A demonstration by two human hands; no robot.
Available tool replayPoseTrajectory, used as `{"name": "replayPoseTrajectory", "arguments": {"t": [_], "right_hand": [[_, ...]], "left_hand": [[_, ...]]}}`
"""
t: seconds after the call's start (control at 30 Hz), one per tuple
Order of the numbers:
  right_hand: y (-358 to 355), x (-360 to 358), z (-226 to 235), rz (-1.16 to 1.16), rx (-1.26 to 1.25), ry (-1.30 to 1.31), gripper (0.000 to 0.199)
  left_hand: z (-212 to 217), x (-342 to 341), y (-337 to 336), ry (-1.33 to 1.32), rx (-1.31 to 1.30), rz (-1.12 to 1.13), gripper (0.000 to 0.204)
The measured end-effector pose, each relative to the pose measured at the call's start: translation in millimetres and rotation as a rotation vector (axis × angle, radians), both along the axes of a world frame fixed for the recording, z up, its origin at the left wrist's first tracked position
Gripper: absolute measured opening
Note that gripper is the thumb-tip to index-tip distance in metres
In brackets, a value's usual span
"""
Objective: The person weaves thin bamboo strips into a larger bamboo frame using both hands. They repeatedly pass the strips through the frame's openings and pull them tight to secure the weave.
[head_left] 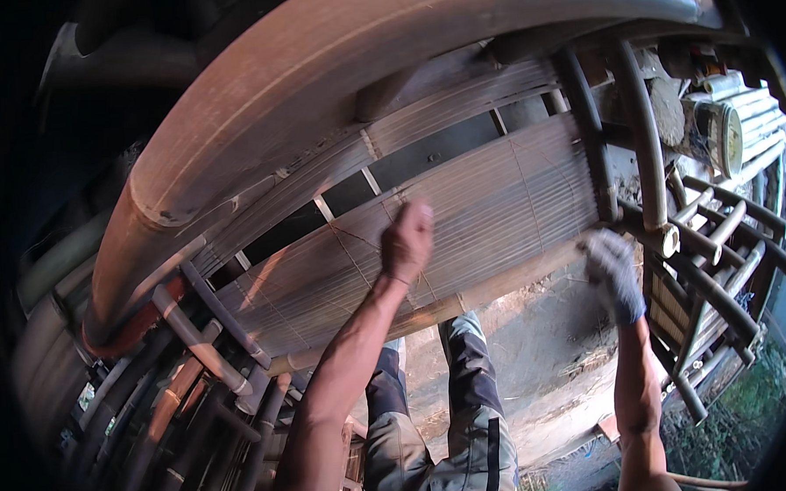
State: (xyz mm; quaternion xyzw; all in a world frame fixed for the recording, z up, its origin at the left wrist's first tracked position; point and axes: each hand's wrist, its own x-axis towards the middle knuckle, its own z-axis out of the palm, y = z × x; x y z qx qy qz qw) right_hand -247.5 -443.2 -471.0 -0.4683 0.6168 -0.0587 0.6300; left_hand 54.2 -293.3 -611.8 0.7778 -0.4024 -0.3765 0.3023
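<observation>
A bamboo bench seat of thin slats (488,202), crossed by thin dark cords, spreads in front of me inside a bamboo frame. Over its middle hovers my left hand (408,242), bare, its fingers curled closed; whatever they may grip is hidden. My right hand (612,275) wears a greyish knitted glove and is near the right end of the front bamboo rail (526,269). Motion smears its fingers, so their pose and any hold cannot be made out.
A thick curved bamboo pole (315,56) arches across the far side. Dark bamboo uprights (638,138) stand at the right end. Beyond them are a bamboo frame (718,258) and a round container (728,136) beside pale poles. More bamboo pieces (176,395) crowd the left.
</observation>
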Motion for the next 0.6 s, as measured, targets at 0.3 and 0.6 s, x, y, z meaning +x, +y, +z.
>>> {"name": "replayPoseTrajectory", "arguments": {"t": [0.3,0.6], "right_hand": [[-22,235,-168,1.165,-1.06,0.653,0.01],[10,284,-184,1.044,-0.579,0.058,0.032]], "left_hand": [[-66,104,5,-0.193,0.324,0.026,0.041],[-34,111,4,0.055,0.283,0.205,0.024]]}}
